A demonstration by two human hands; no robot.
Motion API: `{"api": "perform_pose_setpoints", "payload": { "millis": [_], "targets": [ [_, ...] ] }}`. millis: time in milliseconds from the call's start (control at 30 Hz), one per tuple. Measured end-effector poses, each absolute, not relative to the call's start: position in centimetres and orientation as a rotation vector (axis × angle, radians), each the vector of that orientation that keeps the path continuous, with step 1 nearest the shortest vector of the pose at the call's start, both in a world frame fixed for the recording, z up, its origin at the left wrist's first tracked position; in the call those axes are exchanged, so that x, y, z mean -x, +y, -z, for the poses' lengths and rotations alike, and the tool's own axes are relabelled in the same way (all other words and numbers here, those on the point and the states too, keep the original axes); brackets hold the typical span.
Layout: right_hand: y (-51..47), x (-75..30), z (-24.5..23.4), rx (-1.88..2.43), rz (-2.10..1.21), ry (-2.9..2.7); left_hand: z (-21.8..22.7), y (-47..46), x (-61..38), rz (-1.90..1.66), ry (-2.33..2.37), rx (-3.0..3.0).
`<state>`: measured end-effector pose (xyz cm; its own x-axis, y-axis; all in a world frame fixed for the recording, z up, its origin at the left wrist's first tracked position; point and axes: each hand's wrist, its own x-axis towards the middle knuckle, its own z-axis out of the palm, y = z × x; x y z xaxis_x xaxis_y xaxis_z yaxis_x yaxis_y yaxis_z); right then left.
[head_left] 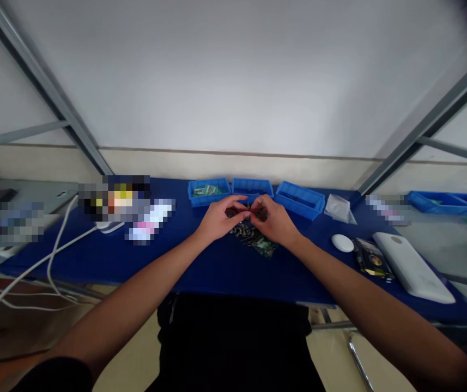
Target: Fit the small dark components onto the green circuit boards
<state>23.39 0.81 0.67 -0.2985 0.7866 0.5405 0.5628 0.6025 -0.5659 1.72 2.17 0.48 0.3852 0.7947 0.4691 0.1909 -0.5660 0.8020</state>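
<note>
My left hand [222,216] and my right hand [272,219] meet above the middle of the blue table. Thumbs and fingertips of both pinch at one spot, where a small part is too tiny and blurred to name. Beneath the hands lies a loose pile of small dark and silvery parts [244,233]. Against its right side, under my right hand, are green circuit-board pieces [264,246]. Just beyond the hands stand three blue bins: the left bin [210,199] holds green and whitish pieces, the middle bin [252,183] and the right bin [299,207] a few dark bits.
To the right lie a clear plastic bag [338,209], a white oval case [343,243], a black packet [373,258] and a long white device [413,267]. White cables [51,256] run across the left side. The blue table's [217,277] front edge is close to my body.
</note>
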Motion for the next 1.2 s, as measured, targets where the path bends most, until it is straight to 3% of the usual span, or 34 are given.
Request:
{"api": "perform_pose_setpoints", "payload": {
  "millis": [100, 467, 767, 1200],
  "targets": [
    [1.0, -24.0, -1.3, 1.084, -0.263, -1.954, -0.6, 2.1, -1.8, -1.202, 0.870, -1.993],
    [3.5, -31.7, -2.8, 1.497, 0.522, -1.854, 0.0, 2.9, -1.1, -1.136, 1.122, -2.194],
    [2.1, -29.0, -3.2, 1.333, 0.130, -2.259, 1.2, 3.5, -0.9, -0.975, 1.194, -2.318],
    [3.3, -29.5, -0.6, 1.455, 0.055, -2.355, 1.2, 3.2, -1.0, -0.958, 1.106, -2.328]
  ]
}}
